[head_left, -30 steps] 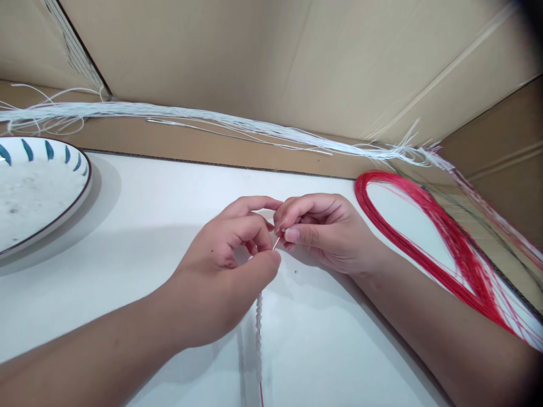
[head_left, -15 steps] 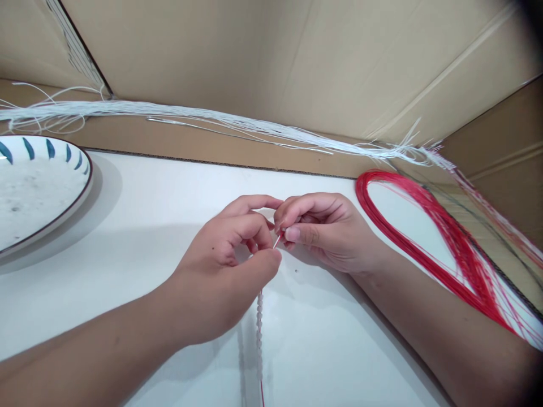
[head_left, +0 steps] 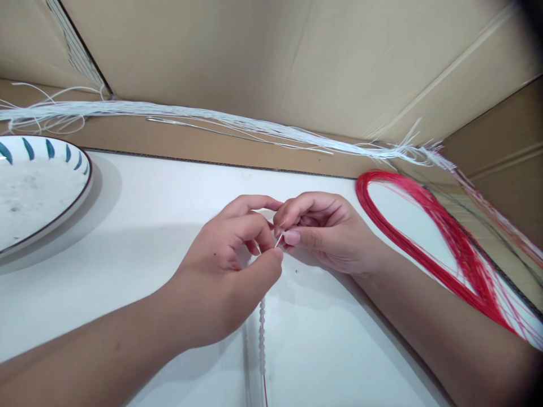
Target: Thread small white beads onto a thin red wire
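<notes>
My left hand (head_left: pixel 237 265) pinches a thin strand between thumb and index finger, just left of my right hand. Between the two hands a short white-and-red piece of cord (head_left: pixel 279 240) shows, and the thumb and fingertips of my right hand (head_left: pixel 326 232) are closed on its red end. Whether a bead is also at those fingertips I cannot make out. Below my left hand hangs a string of small pale beads (head_left: pixel 262 339), threaded on a red cord (head_left: pixel 265 390) that runs off the bottom edge. My fingertips almost touch each other.
A white plate (head_left: pixel 80 192) with blue-green strokes stands at the left, holding small clear bits. Looped red cords (head_left: pixel 382 217) lie at the right. Behind, a long bundle of white cords (head_left: pixel 254 125) and a thin needle-like rod (head_left: pixel 203 129) rest along the cardboard (head_left: pixel 127 133).
Both hands stay almost in place. The hanging bead string has swung slightly right, and more red shows on the short piece of cord between my fingertips.
</notes>
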Tool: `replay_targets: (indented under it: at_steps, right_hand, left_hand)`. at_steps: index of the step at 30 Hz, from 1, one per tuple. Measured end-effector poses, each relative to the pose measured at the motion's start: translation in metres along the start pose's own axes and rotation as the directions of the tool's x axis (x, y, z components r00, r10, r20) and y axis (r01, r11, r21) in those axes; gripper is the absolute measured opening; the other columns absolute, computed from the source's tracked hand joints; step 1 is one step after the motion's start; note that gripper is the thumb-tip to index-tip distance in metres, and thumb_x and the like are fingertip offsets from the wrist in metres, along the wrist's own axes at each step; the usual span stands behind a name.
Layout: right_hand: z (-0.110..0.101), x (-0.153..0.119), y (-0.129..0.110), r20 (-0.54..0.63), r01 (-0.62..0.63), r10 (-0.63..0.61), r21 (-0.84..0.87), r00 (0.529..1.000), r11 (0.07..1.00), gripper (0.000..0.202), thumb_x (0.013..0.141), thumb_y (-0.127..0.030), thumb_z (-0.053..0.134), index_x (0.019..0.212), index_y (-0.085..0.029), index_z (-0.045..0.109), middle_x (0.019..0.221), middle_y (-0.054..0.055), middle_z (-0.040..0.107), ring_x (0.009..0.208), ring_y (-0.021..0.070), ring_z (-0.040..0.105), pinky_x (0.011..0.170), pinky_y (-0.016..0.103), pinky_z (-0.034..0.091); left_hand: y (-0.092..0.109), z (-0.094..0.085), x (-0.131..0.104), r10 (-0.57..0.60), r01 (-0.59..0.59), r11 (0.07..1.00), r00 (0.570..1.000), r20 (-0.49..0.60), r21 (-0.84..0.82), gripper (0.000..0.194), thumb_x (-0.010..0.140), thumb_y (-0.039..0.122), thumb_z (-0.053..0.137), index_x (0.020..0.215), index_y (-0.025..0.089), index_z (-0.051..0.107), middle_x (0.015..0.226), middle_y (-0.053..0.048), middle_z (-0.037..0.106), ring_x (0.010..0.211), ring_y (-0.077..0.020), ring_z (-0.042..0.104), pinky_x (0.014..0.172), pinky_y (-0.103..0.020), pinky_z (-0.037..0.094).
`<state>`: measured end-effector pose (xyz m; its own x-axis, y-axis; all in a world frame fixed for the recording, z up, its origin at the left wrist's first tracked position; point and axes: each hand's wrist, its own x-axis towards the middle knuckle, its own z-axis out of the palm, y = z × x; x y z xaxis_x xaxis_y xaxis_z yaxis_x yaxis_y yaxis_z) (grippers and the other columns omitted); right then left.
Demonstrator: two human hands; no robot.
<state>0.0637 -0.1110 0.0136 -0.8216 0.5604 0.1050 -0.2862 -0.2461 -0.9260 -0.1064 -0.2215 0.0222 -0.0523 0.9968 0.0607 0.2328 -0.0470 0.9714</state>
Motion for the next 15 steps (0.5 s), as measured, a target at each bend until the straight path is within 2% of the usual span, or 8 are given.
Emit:
replay_targets:
  at_steps: [15]
  right_hand:
    - [0.0026, -0.0003, -0.0020, -0.051, -0.030, 0.029, -0.025, 0.998, 0.999, 0.012, 0.081, -0.008, 0.084, 0.086, -0.016, 0.078, 0.076, 0.001, 0.076, 0.068, 0.0090, 0.072, 0.069, 0.021, 0.063]
  left_hand:
    - [-0.0004, 0.0003, 0.0003, 0.005, -0.005, 1.000, 1.000, -0.004, 0.009, 0.025, 0.089, 0.024, 0.066, 0.065, 0.024, 0.061, 0.128, 0.005, 0.065, 0.135, -0.0241, 0.057, 0.079, -0.026, 0.056]
